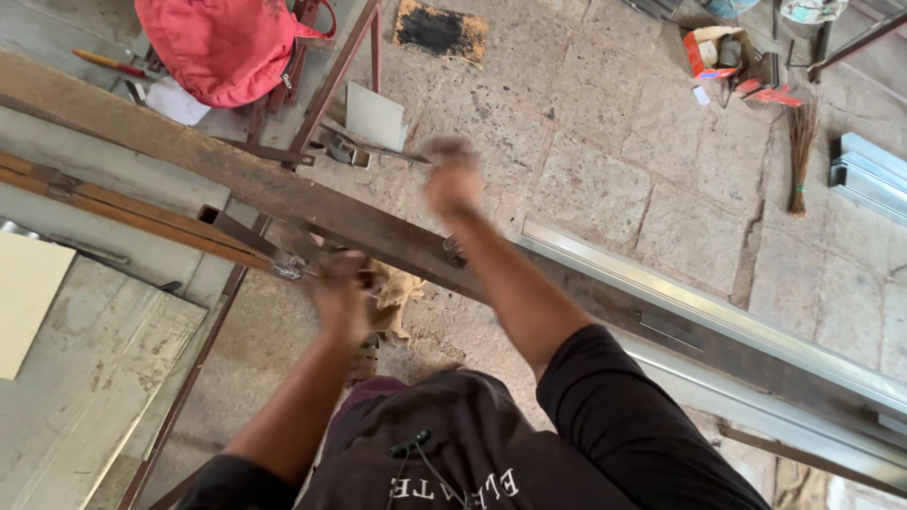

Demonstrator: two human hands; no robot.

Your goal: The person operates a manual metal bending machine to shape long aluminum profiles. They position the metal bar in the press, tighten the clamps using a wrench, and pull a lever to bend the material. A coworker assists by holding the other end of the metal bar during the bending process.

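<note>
A long rusty steel beam [236, 179] runs slantwise from the upper left to the lower right. My left hand [340, 297] is blurred just below it, closed around a thin metal tool whose shiny tip [287, 267] touches a rusty square tube [236, 231] under the beam. My right hand [452, 181] is raised above the beam as a blurred fist. A dark smear sits on top of that fist, and I cannot tell whether it holds anything.
A red bag [227, 42] lies at the top left near an orange-handled screwdriver [109, 63]. Long aluminium channels [709, 302] run beside the beam at the right. On the stone floor are a broom [801, 156], a red and white carton [713, 47] and grey metal sections [869, 170].
</note>
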